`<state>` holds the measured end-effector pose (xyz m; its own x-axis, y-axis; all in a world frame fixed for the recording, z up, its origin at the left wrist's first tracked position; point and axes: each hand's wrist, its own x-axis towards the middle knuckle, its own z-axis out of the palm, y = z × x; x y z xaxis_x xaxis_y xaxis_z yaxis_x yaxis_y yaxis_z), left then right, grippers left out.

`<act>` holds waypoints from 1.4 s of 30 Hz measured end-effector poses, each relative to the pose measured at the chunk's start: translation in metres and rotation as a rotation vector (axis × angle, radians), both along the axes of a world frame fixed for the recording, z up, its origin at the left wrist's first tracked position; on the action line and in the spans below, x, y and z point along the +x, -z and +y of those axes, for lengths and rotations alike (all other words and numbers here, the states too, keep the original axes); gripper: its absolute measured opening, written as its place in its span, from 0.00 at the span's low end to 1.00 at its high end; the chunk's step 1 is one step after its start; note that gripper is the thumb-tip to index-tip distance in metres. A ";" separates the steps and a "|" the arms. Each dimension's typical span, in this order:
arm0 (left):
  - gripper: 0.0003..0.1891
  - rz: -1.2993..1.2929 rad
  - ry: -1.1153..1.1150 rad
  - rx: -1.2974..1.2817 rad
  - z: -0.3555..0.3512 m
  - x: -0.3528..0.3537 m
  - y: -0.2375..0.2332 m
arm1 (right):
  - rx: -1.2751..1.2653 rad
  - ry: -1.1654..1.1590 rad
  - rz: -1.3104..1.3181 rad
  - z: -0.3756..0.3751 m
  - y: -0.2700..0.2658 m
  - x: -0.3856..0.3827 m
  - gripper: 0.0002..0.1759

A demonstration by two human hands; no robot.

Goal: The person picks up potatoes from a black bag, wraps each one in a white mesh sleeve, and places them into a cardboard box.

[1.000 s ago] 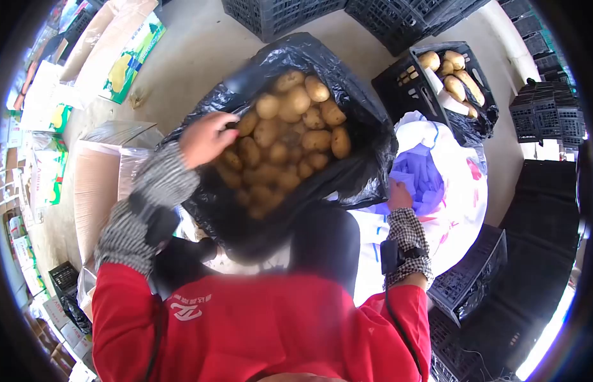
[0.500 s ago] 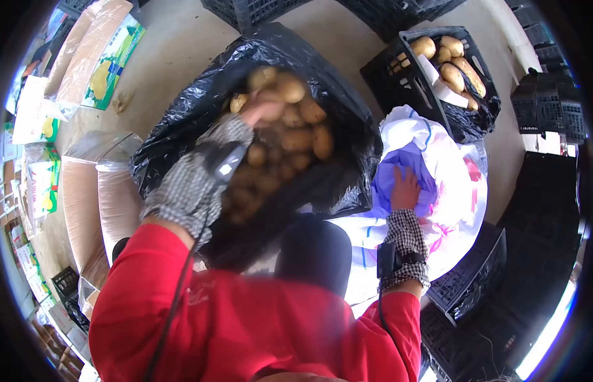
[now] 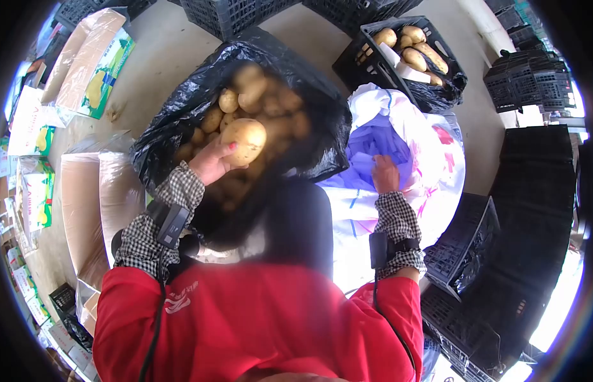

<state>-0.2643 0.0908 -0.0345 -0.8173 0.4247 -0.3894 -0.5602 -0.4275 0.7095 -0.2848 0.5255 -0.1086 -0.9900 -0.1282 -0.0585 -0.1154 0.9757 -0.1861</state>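
Note:
My left hand is closed around a large pale potato, raised over a crate lined with a black plastic bag. Many more potatoes lie inside that bag, those on its right side blurred. My right hand reaches into a white plastic sack filled with thin purple sheets. Its fingers are pinched together on a purple sheet, whose edges blend with the others.
At the upper right, a black crate holds several potatoes and a white block. Cardboard boxes stand on the left. More black crates line the back, with others at the right.
My left hand has come back out of the bag toward me with a potato. My right hand, earlier spread flat on the purple sheets, has closed its fingers. The view has shifted slightly.

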 end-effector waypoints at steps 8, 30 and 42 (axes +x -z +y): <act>0.32 0.041 -0.030 0.113 -0.001 0.054 -0.043 | 0.406 0.027 -0.242 0.006 0.020 0.027 0.21; 0.39 0.773 0.166 -0.409 0.014 0.083 -0.109 | -0.581 -0.496 -0.079 -0.165 -0.170 0.042 0.15; 0.37 0.470 -0.128 0.148 -0.046 0.138 -0.119 | -1.907 -0.147 -1.123 -0.305 -0.173 0.050 0.34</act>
